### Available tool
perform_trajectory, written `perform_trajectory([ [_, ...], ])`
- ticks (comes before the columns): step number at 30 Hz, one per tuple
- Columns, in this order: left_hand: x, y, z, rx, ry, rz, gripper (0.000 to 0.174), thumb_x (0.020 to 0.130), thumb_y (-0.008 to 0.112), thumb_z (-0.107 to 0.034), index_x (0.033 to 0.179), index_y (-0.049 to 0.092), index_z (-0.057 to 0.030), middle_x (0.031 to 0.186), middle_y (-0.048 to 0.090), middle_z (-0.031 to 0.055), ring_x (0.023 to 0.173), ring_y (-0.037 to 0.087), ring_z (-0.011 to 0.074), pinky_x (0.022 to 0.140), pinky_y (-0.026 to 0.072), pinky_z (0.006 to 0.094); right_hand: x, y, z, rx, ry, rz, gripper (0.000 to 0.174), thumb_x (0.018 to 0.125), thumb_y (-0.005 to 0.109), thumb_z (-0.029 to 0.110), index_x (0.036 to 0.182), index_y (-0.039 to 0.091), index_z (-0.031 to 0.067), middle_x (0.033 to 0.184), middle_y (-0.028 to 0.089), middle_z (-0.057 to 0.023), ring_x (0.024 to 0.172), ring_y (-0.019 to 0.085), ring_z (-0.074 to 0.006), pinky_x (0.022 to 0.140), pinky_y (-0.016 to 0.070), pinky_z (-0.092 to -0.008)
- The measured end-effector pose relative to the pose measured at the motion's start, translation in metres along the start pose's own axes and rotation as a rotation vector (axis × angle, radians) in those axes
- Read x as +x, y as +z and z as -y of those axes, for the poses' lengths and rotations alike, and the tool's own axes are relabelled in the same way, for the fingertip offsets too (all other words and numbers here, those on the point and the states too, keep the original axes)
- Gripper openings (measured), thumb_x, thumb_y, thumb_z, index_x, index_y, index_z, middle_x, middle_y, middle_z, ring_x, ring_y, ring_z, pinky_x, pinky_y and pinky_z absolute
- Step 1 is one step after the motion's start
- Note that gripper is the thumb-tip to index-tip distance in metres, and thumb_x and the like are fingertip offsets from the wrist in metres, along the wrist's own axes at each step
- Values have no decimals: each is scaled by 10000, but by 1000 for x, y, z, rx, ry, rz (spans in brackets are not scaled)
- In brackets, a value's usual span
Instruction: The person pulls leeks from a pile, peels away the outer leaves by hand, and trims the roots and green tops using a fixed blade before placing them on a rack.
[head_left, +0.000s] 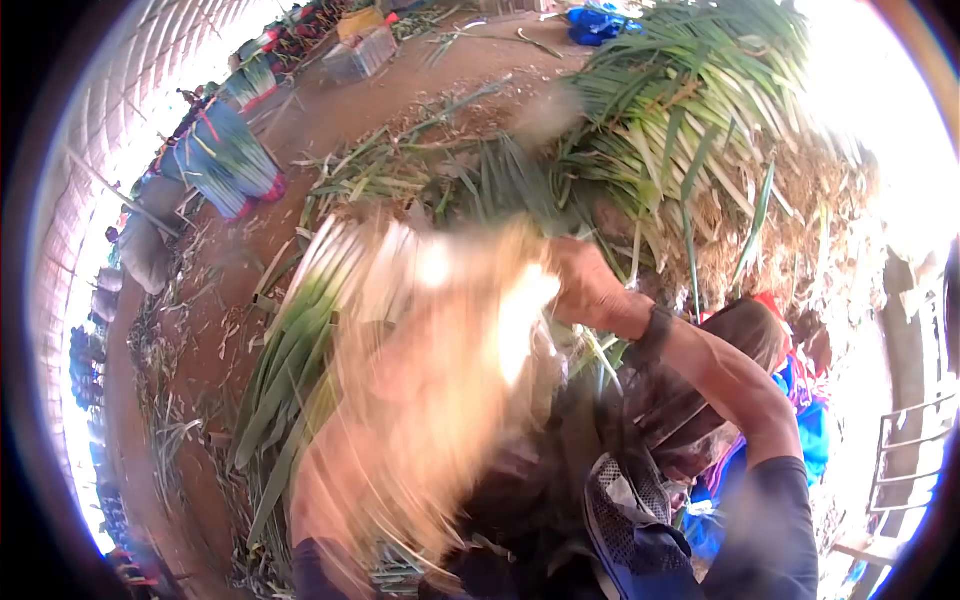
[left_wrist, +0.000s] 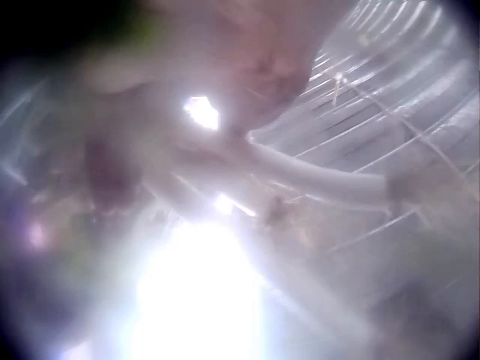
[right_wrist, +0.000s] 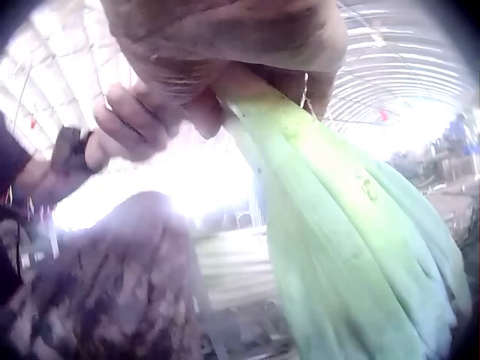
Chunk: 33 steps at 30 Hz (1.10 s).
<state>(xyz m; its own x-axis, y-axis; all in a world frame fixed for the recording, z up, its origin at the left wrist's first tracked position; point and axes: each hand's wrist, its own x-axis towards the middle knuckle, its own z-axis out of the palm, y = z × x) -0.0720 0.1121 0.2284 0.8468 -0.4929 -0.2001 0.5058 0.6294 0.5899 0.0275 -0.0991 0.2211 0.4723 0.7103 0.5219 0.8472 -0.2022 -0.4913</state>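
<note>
My right hand (head_left: 590,285), wearing a dark wristband, is near the centre of the head view. In the right wrist view my right hand (right_wrist: 232,37) grips the pale end of a leek bunch (right_wrist: 322,202), whose leaves fan down and right. My left hand (right_wrist: 131,124) is close beside it, fingers curled. Blurred pale stalks (left_wrist: 322,180) run below the left hand in the left wrist view. Blurred, straw-coloured roots (head_left: 430,430) hide much of that hand in the head view. Leeks with white stems and green leaves (head_left: 290,370) lie to the left.
A big heap of leeks (head_left: 690,130) with roots attached lies at the upper right. Tied bundles (head_left: 225,160) stand at the far left. Cut leaves litter the brown ground (head_left: 440,80). A shoe (head_left: 630,510) and a knee (head_left: 745,345) are close by.
</note>
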Motion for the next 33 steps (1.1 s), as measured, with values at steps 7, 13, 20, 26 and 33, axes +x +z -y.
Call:
perform_trajectory([
  [7, 39, 42, 39, 927, 656, -397, 546, 937, 667, -321, 1356, 525, -2, 1458, 461, 194, 1318, 468, 244, 1093, 378, 360, 42, -70, 31, 847, 481, -121, 292, 883, 722, 261, 976, 724, -15, 827, 714, -42, 705, 610, -80, 619, 500, -255],
  [13, 63, 65, 62, 893, 662, -414, 311, 992, 585, -149, 1260, 534, -1, 994, 623, 0, 800, 581, 92, 677, 497, 242, 33, -72, 35, 968, 524, -91, 389, 902, 711, 315, 1107, 698, -15, 942, 690, -32, 818, 610, -88, 700, 497, -266],
  [20, 48, 50, 30, 953, 697, -398, 294, 978, 614, -204, 1191, 608, -2, 1015, 691, 84, 903, 607, 130, 811, 491, 294, 28, -78, 5, 1093, 448, -23, 504, 939, 674, 347, 1273, 605, -24, 1106, 692, -134, 934, 651, -174, 810, 527, -282],
  [26, 47, 74, 0, 1136, 662, -270, 200, 982, 605, -135, 1143, 638, -23, 933, 678, 27, 856, 622, 103, 728, 519, 269, 29, -71, 25, 705, 403, -5, 379, 939, 662, 334, 1105, 686, -5, 853, 694, -41, 713, 629, -74, 580, 503, -221],
  [33, 46, 49, -10, 1010, 778, -652, 303, 972, 605, -139, 1221, 582, 31, 963, 673, 87, 766, 633, 132, 702, 524, 252, 29, -106, 20, 763, 485, -175, 288, 918, 683, 167, 1142, 671, -14, 1090, 720, -130, 1025, 676, -199, 880, 538, -315],
])
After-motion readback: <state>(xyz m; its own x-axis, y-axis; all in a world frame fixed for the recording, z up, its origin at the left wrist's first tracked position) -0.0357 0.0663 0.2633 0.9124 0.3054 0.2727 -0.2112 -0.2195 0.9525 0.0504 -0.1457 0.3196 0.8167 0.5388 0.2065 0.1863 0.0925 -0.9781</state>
